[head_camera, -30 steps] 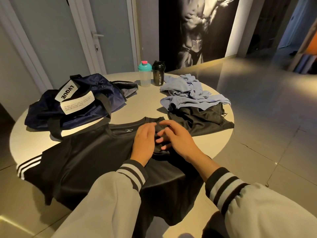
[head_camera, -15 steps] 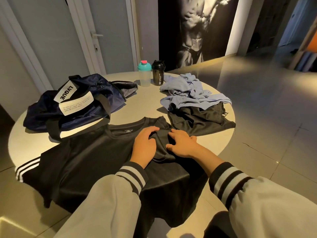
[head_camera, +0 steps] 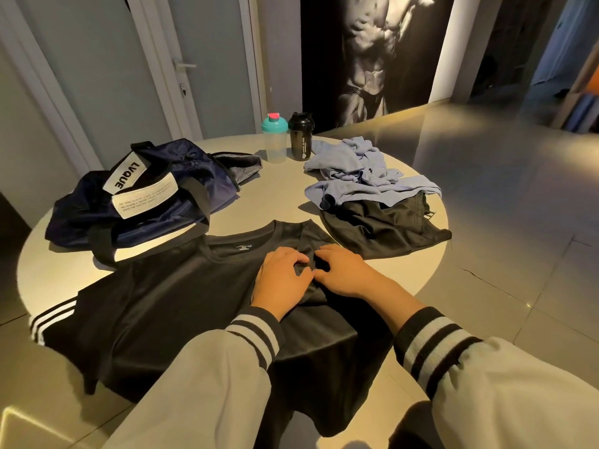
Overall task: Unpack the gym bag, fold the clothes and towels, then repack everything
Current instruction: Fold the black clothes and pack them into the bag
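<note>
A round pale bench (head_camera: 278, 196) carries everything. The shirt (head_camera: 168, 303), black with three white stripes on its left sleeve, lies flat and neck-away across the near half of the bench, its hem hanging over the near edge and the striped sleeve drooping off the left side. The bag (head_camera: 155, 196), navy with black straps and two white labels, sits slumped at the back left, one strap touching the shirt's shoulder. At the back right a crumpled blue cloth (head_camera: 353, 170) lies partly on top of a black garment (head_camera: 385, 225), which spreads to the right edge just beside the shirt's right shoulder. The left hand (head_camera: 282, 280) and right hand (head_camera: 343, 273) sit close together on the shirt's right shoulder, fingertips nearly meeting; both have curled fingers bunching a fold of the shirt's fabric between them. Grey sleeves with black-striped cuffs reach in from the bottom. Two bottles stand upright side by side at the far edge: a clear one with a teal lid (head_camera: 274, 137) and a black one (head_camera: 300, 136).
</note>
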Action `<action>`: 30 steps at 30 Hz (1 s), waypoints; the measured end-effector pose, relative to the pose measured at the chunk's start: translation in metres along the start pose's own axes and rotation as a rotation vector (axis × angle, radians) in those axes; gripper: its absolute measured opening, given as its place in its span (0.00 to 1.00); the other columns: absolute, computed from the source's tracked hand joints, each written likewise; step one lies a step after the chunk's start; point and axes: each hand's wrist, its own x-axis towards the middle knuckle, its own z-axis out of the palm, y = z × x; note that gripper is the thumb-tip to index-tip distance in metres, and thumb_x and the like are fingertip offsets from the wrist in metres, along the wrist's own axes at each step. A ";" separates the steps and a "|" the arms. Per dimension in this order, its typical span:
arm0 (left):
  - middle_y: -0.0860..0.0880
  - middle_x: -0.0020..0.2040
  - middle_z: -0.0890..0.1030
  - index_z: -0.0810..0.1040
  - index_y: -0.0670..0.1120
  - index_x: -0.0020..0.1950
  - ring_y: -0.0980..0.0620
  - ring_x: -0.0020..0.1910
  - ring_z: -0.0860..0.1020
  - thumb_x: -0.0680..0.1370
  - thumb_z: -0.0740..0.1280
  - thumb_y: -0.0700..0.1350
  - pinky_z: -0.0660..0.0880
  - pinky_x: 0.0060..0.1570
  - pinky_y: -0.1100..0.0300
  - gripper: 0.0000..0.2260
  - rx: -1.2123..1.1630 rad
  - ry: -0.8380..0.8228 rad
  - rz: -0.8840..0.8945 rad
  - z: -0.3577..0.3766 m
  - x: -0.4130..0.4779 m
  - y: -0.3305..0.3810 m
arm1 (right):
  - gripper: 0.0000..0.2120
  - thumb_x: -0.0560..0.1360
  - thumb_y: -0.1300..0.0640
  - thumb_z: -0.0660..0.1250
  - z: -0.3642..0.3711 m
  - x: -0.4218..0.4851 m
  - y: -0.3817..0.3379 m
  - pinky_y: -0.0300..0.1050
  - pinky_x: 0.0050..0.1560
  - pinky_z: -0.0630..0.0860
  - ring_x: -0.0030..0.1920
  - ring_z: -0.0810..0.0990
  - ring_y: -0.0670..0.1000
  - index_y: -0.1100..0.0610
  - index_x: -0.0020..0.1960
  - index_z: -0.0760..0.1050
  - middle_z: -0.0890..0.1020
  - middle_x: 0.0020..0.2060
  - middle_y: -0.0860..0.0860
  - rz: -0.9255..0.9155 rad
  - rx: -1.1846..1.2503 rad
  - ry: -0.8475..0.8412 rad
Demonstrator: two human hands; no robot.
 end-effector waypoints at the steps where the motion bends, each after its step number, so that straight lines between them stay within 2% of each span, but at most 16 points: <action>1: 0.52 0.72 0.72 0.77 0.52 0.69 0.51 0.73 0.65 0.81 0.64 0.50 0.65 0.73 0.53 0.16 0.032 -0.023 -0.006 0.001 0.002 -0.001 | 0.25 0.80 0.47 0.65 0.001 -0.001 0.001 0.55 0.71 0.66 0.73 0.67 0.56 0.58 0.72 0.70 0.69 0.72 0.54 0.006 0.015 -0.037; 3: 0.50 0.78 0.66 0.69 0.50 0.77 0.49 0.78 0.60 0.83 0.60 0.50 0.56 0.78 0.51 0.21 0.117 -0.072 -0.021 0.003 0.007 -0.001 | 0.32 0.79 0.46 0.66 0.003 -0.004 0.005 0.50 0.75 0.60 0.77 0.61 0.54 0.59 0.78 0.62 0.62 0.78 0.55 0.028 0.067 -0.027; 4: 0.50 0.80 0.63 0.66 0.50 0.79 0.49 0.79 0.58 0.84 0.59 0.50 0.53 0.79 0.50 0.23 0.152 -0.093 -0.026 0.003 0.011 -0.001 | 0.33 0.79 0.46 0.66 0.006 -0.007 0.006 0.49 0.74 0.61 0.77 0.61 0.54 0.58 0.78 0.62 0.63 0.77 0.55 0.039 0.091 0.024; 7: 0.48 0.81 0.60 0.63 0.49 0.80 0.47 0.80 0.56 0.85 0.56 0.51 0.51 0.79 0.50 0.23 0.209 -0.121 -0.032 0.003 0.025 -0.003 | 0.24 0.79 0.45 0.64 0.016 -0.016 0.009 0.50 0.64 0.72 0.68 0.69 0.55 0.55 0.71 0.71 0.71 0.66 0.54 0.085 0.003 0.278; 9: 0.46 0.81 0.60 0.63 0.47 0.80 0.46 0.80 0.55 0.85 0.57 0.51 0.52 0.79 0.50 0.24 0.198 -0.103 -0.036 0.002 0.030 -0.004 | 0.17 0.80 0.45 0.62 0.023 -0.023 0.005 0.50 0.57 0.73 0.59 0.73 0.55 0.54 0.63 0.76 0.75 0.58 0.53 0.077 -0.081 0.414; 11: 0.46 0.80 0.62 0.66 0.44 0.78 0.46 0.79 0.55 0.84 0.60 0.50 0.55 0.78 0.52 0.23 0.133 -0.052 -0.028 0.000 0.033 -0.006 | 0.14 0.79 0.47 0.62 0.028 -0.028 0.000 0.51 0.55 0.71 0.55 0.73 0.54 0.53 0.58 0.78 0.77 0.53 0.51 0.042 -0.083 0.478; 14: 0.48 0.76 0.66 0.71 0.43 0.75 0.48 0.75 0.57 0.83 0.63 0.48 0.60 0.73 0.54 0.21 0.085 0.047 0.005 -0.003 0.033 -0.009 | 0.10 0.79 0.49 0.61 0.028 -0.031 0.003 0.50 0.53 0.71 0.48 0.73 0.52 0.52 0.50 0.79 0.77 0.44 0.48 0.058 0.012 0.521; 17: 0.50 0.72 0.71 0.74 0.46 0.73 0.49 0.69 0.61 0.84 0.62 0.45 0.64 0.68 0.53 0.17 0.058 0.092 0.033 -0.006 0.033 -0.011 | 0.13 0.81 0.51 0.61 0.024 -0.036 0.014 0.51 0.49 0.73 0.42 0.74 0.50 0.54 0.43 0.80 0.77 0.38 0.48 0.095 0.201 0.582; 19: 0.51 0.68 0.76 0.77 0.50 0.70 0.50 0.67 0.64 0.84 0.61 0.44 0.65 0.67 0.55 0.15 0.061 0.057 0.084 -0.004 0.031 -0.011 | 0.11 0.81 0.53 0.62 0.023 -0.042 0.018 0.45 0.48 0.72 0.43 0.75 0.48 0.53 0.46 0.81 0.79 0.41 0.48 0.093 0.316 0.558; 21: 0.54 0.65 0.80 0.80 0.53 0.67 0.51 0.67 0.67 0.84 0.62 0.47 0.68 0.67 0.53 0.13 0.087 0.017 0.120 -0.003 0.028 -0.010 | 0.08 0.80 0.54 0.63 0.023 -0.044 0.019 0.41 0.49 0.72 0.46 0.76 0.47 0.50 0.51 0.81 0.79 0.46 0.47 0.078 0.332 0.500; 25: 0.57 0.70 0.76 0.78 0.57 0.68 0.52 0.69 0.67 0.81 0.64 0.57 0.66 0.71 0.50 0.17 0.156 -0.031 0.118 -0.004 0.023 -0.005 | 0.11 0.76 0.56 0.68 0.022 -0.041 0.018 0.40 0.57 0.72 0.54 0.74 0.46 0.48 0.58 0.81 0.77 0.54 0.45 0.063 0.289 0.387; 27: 0.57 0.74 0.72 0.74 0.57 0.73 0.51 0.72 0.65 0.80 0.63 0.60 0.63 0.74 0.47 0.21 0.212 -0.085 0.126 -0.005 0.023 -0.004 | 0.11 0.74 0.56 0.70 0.016 -0.043 0.018 0.42 0.57 0.73 0.55 0.74 0.47 0.48 0.55 0.80 0.77 0.54 0.46 0.073 0.316 0.346; 29: 0.56 0.78 0.67 0.69 0.58 0.76 0.50 0.75 0.62 0.81 0.60 0.62 0.59 0.76 0.45 0.24 0.308 -0.130 0.138 -0.003 0.024 -0.003 | 0.06 0.70 0.56 0.71 0.009 -0.045 0.018 0.47 0.57 0.73 0.50 0.76 0.49 0.49 0.46 0.78 0.76 0.49 0.45 0.100 0.309 0.322; 30: 0.56 0.79 0.65 0.67 0.58 0.77 0.50 0.76 0.61 0.81 0.58 0.63 0.57 0.77 0.44 0.25 0.354 -0.147 0.138 -0.001 0.024 -0.002 | 0.05 0.69 0.56 0.71 0.007 -0.046 0.018 0.49 0.59 0.72 0.47 0.75 0.49 0.50 0.43 0.76 0.75 0.46 0.45 0.112 0.278 0.317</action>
